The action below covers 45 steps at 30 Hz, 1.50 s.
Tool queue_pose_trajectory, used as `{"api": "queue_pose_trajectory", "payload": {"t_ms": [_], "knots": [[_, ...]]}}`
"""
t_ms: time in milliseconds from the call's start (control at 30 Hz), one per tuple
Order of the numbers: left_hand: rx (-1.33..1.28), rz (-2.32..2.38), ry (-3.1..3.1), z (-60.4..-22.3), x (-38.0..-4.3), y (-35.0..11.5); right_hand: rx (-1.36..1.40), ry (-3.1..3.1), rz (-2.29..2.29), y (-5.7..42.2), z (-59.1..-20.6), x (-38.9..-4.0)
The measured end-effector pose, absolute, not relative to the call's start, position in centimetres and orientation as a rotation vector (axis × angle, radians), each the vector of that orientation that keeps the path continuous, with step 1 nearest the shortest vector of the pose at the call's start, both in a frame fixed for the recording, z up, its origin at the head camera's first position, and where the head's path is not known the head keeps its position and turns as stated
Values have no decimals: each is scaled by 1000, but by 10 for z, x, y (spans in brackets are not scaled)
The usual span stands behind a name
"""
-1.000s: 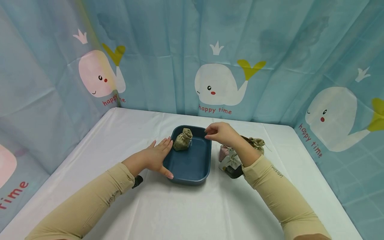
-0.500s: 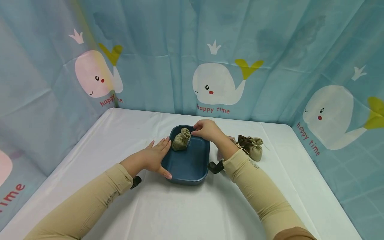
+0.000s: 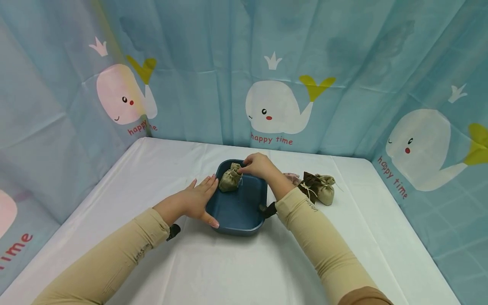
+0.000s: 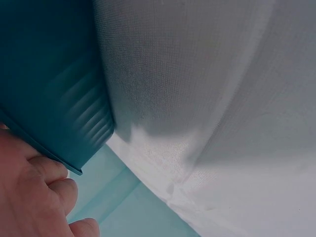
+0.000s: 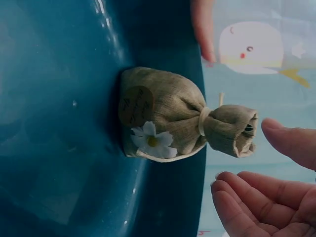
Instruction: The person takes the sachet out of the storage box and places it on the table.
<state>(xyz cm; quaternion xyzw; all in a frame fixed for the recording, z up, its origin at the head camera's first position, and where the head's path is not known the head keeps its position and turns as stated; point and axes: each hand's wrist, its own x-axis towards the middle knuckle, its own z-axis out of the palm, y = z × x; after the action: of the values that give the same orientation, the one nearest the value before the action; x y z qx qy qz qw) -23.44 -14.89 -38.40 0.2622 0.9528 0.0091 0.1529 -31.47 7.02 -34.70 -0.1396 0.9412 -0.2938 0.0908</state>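
A drawstring pouch point(image 3: 230, 180) of olive-tan cloth stands in the far left part of a blue rectangular tray point(image 3: 238, 209). The right wrist view shows a white flower point(image 5: 153, 140) and a round brown tag point(image 5: 137, 106) on it, its gathered neck tied with cord. My right hand point(image 3: 259, 165) reaches over the tray at the pouch's neck; in the right wrist view, thumb and fingers are parted, with a gap between them and the cloth. Fingers spread, my left hand point(image 3: 194, 201) rests against the tray's left rim, thumb toward the near corner.
Right of the tray, a dark brown pouch point(image 3: 310, 186), a tan pouch point(image 3: 326, 192) and a pinkish one point(image 3: 292, 177) sit close together, partly behind the right forearm. A blue whale-print curtain point(image 3: 190, 106) borders the white-covered table point(image 3: 221, 271).
My right hand has moved left, from the tray's right rim across to the neck of the pouch inside. The left hand has stayed at the left rim.
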Motion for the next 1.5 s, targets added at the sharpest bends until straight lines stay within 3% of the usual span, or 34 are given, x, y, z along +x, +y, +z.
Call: {"api": "queue_pose_trajectory", "payload": {"t_ms": [533,1500], "knots": [[752,50,2731,-383,-233,-149,-468,2812,-809,59,-362,-319],[742,46,2720,-383,-234,-149,-539,2774,-928,60,-351,-310]]}}
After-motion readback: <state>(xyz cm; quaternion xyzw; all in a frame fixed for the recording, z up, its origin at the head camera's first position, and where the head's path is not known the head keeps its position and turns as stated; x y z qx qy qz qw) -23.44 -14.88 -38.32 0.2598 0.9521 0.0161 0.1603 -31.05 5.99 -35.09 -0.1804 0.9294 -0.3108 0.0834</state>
